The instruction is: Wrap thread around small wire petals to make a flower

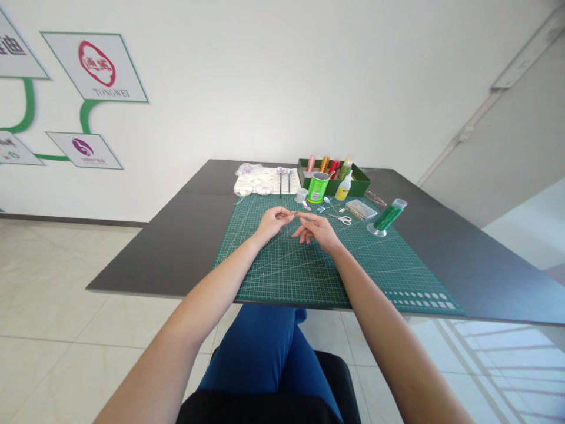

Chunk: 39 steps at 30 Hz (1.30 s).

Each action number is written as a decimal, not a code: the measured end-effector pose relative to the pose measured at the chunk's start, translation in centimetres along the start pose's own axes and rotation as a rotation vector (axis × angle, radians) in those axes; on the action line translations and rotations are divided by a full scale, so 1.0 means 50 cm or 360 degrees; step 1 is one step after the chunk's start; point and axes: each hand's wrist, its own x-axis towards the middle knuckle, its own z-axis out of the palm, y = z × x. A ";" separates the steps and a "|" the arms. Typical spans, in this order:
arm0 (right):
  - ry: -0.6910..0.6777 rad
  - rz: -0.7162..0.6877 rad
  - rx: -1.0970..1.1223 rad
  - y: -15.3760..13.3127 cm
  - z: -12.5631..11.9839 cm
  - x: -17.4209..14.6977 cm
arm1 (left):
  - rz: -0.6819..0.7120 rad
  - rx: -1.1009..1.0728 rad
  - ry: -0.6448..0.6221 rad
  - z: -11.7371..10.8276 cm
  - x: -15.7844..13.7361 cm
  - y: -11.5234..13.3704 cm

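My left hand [274, 222] pinches something tiny between thumb and fingertips above the green cutting mat [291, 265]. It is too small to name. My right hand [318, 229] comes toward it from the right, index finger stretched out to the left hand's fingertips, the other fingers loosely bent; whether it also grips the tiny thing I cannot make out. White-handled scissors [343, 219] lie just beyond my right hand. Small pink and pale blue petal-like pieces [306, 206] rest on the mat past my fingertips, near a small clear round container [301, 195].
Behind stand a green can [318, 189], a glue bottle [344, 187] and a dark green box [362, 185] with coloured spools. To the right are a flat clear case [361, 209] and a green spool [388, 217]. A white pad [268, 176] carries two thin dark-stemmed pieces.
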 end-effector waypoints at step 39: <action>-0.0003 0.0010 0.0018 0.002 -0.001 0.002 | 0.0010 -0.0025 0.0013 -0.001 0.005 -0.005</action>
